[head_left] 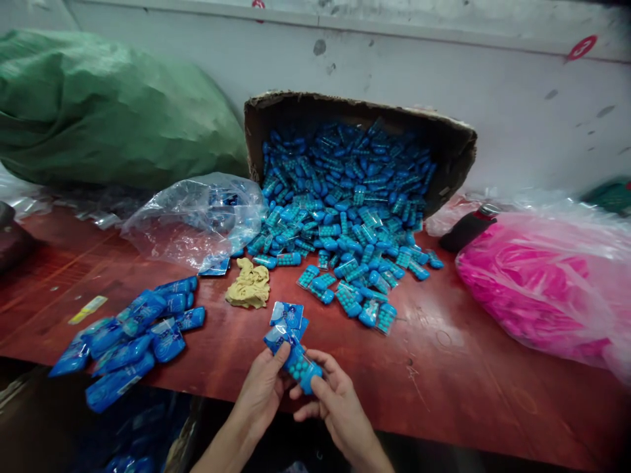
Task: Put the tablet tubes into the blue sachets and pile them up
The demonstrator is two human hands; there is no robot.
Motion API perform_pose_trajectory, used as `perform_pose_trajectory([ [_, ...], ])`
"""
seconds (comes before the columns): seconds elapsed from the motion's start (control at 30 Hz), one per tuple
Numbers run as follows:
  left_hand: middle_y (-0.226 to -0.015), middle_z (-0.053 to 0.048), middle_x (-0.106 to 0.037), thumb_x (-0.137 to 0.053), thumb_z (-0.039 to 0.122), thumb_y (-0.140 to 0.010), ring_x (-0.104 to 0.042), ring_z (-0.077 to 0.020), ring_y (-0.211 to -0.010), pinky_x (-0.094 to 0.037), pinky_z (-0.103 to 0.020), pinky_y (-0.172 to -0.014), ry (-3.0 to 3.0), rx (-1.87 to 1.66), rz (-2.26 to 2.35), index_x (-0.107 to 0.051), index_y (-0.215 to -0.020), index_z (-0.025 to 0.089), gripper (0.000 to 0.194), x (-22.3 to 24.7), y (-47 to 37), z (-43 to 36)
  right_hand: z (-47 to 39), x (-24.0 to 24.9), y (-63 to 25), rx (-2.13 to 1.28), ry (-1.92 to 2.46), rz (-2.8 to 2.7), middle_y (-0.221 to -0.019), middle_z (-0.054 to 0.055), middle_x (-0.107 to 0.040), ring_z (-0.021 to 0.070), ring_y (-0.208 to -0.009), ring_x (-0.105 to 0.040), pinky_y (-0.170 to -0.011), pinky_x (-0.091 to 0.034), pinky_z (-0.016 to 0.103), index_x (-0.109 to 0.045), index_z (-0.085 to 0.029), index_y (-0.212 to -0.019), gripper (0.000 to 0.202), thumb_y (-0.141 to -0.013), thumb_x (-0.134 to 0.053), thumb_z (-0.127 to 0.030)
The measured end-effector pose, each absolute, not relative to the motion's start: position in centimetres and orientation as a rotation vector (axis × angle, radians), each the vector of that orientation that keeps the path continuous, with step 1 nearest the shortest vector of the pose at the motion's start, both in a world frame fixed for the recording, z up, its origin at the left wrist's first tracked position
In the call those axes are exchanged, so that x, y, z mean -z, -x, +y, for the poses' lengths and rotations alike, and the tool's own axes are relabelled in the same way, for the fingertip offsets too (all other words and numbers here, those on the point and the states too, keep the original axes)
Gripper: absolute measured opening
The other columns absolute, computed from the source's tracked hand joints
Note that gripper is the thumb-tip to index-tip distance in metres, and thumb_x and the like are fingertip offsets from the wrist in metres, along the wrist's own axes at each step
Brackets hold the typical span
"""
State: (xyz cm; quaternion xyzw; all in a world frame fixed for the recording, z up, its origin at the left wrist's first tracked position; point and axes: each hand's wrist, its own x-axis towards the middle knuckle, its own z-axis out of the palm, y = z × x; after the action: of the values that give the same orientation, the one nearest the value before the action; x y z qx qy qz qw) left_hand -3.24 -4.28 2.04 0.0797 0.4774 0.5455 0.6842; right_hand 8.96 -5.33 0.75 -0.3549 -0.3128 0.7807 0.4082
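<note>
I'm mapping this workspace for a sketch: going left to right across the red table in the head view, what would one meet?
Dark lump → pile of blue packets → crumpled yellow lump → loose small packs → pink bag.

The light is soft and a bit dim. A pale shine sits on the red bench [444, 368] and on the clear bag [197, 223]. The inside of the box [466, 161] is dark. The sides look smeary and stretched, and the corners go dark.
</note>
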Motion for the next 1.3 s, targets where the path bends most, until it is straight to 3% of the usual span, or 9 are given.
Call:
perform_pose_trajectory([
  [0.17,-0.064,-0.004,-0.065,-0.069,0.033,-0.064,-0.053,-0.0085,-0.05,-0.038,-0.018,-0.044,-0.165,-1.229,1.078,-0.065,-0.077,0.011,0.026,-2.0,2.4,-4.6,-5.3,-0.1,-8.0,-1.816,1.025,-0.676,-0.103,0.006,-0.057,0.0139,-0.068,-0.062,-0.043,-0.054,0.022,-0.052,-0.018,-0.098,0.042,-0.065,-0.07,-0.036],
  [0.27,-0.071,-0.005,-0.067,-0.069,0.031,-0.065,-0.057,-0.0113,-0.057,-0.044,-0.022,-0.054,-0.172,-1.198,1.013,-0.065,-0.078,0.013,0.023,-2.1,2.2,-4.8,-5.4,0.5,-7.8,-1.691,1.113,-0.717,-0.097,0.006,-0.06,0.0137,-0.064,-0.061,-0.04,-0.052,0.022,-0.054,-0.017,-0.094,0.038,-0.065,-0.07,-0.037],
  [0.43,-0.072,-0.005,-0.068,-0.069,0.032,-0.065,-0.061,-0.0136,-0.064,-0.046,-0.024,-0.064,-0.18,-1.218,1.036,-0.065,-0.074,0.014,0.021,-2.7,2.7,-4.7,-6.0,0.9,-8.6,-1.318,1.201,-1.199,-0.084,0.004,-0.065,0.0169,-0.072,-0.062,-0.063,-0.053,0.027,-0.06,-0.019,-0.094,0.023,-0.074,-0.063,-0.028],
  [0.63,-0.069,-0.005,-0.068,-0.066,0.02,-0.069,-0.061,-0.0133,-0.063,-0.047,-0.023,-0.061,-0.204,-1.06,0.891,-0.066,-0.08,0.013,0.013,-2.5,4.0,-4.7,-5.4,0.1,-9.7,-1.065,1.085,-1.541,-0.086,0.002,-0.061,0.02,-0.084,-0.057,-0.077,-0.047,0.03,-0.065,-0.026,-0.093,0.028,-0.066,-0.072,-0.029],
  [0.8,-0.076,-0.007,-0.069,-0.063,0.019,-0.071,-0.064,-0.0171,-0.074,-0.047,-0.029,-0.074,-0.222,-1.026,0.754,-0.067,-0.086,0.014,0.016,-2.1,4.2,-5.1,-4.7,-1.2,-10.6,-1.24,1.017,-1.554,-0.115,0.005,-0.049,0.0242,-0.108,-0.047,-0.092,-0.039,0.034,-0.052,-0.032,-0.119,0.062,-0.061,-0.073,-0.041],
  [0.93,-0.071,-0.006,-0.068,-0.067,0.021,-0.066,-0.064,-0.0186,-0.071,-0.047,-0.03,-0.073,-0.215,-0.975,0.683,-0.067,-0.08,0.015,0.015,-2.0,4.3,-5.4,-4.8,-1.9,-10.4,-1.462,0.856,-1.559,-0.114,0.004,-0.05,0.0231,-0.105,-0.049,-0.089,-0.041,0.032,-0.05,-0.033,-0.121,0.061,-0.065,-0.067,-0.049],
  [1.1,-0.073,-0.008,-0.069,-0.069,0.022,-0.064,-0.064,-0.0175,-0.068,-0.047,-0.026,-0.068,-0.243,-0.921,0.673,-0.068,-0.077,0.011,0.017,-1.8,4.5,-5.8,-4.9,-1.5,-10.0,-1.446,0.874,-1.603,-0.11,0.003,-0.047,0.0214,-0.096,-0.052,-0.08,-0.044,0.028,-0.053,-0.034,-0.119,0.064,-0.06,-0.07,-0.05],
  [1.3,-0.072,-0.005,-0.069,-0.067,0.022,-0.068,-0.062,-0.0116,-0.065,-0.047,-0.019,-0.062,-0.23,-1.03,0.681,-0.068,-0.076,0.012,0.013,-1.7,3.5,-6.3,-4.6,-0.5,-10.1,-1.44,0.868,-1.499,-0.098,0.001,-0.052,0.017,-0.085,-0.052,-0.075,-0.043,0.026,-0.055,-0.033,-0.116,0.056,-0.063,-0.07,-0.046],
])
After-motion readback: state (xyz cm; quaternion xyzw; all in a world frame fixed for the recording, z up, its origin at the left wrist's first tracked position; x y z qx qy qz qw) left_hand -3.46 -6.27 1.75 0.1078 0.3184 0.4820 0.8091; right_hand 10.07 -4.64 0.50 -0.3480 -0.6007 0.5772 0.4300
